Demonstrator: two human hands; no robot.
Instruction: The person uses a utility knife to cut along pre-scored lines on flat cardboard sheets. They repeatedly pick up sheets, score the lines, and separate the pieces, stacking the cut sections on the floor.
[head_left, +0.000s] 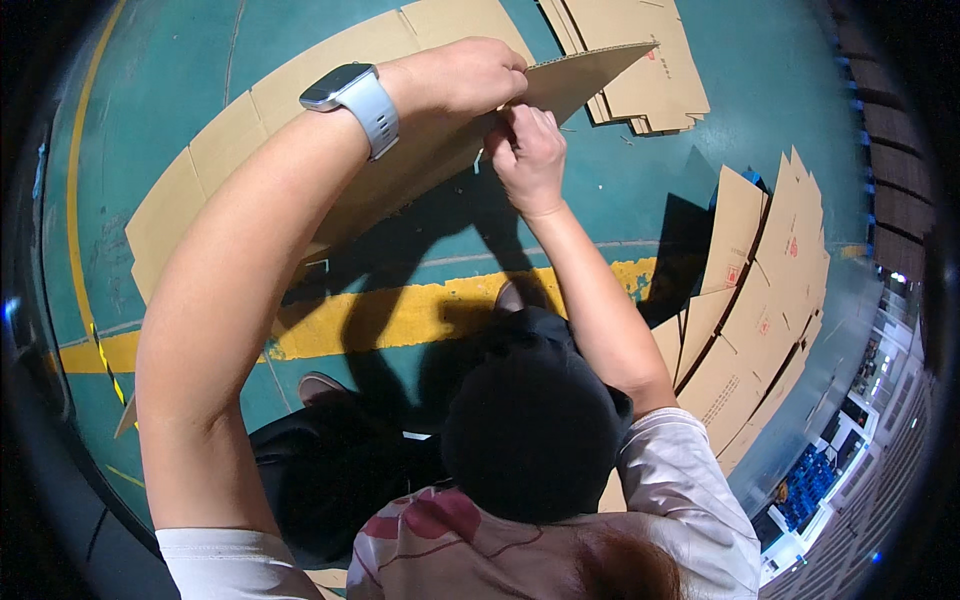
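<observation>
A large brown cardboard sheet (580,85) is raised at an angle in front of me, its right corner sticking up. My left hand (470,75), below a wrist with a light-blue-strapped smartwatch (340,88), is closed over the sheet's upper edge. Just below it, almost touching, my right hand (532,155) is curled with its fingertips against the cardboard. Whatever those right fingers pinch is hidden. A wide creased cardboard panel (330,70) spreads out beyond my left arm; whether it joins the raised sheet I cannot tell.
Flat cardboard pieces (665,75) lie stacked at the far right. More cardboard sheets (765,290) overlap at my right side. The green floor (180,70) carries a worn yellow stripe (400,318) near my feet. A blue crate-like object (805,485) stands at the lower right.
</observation>
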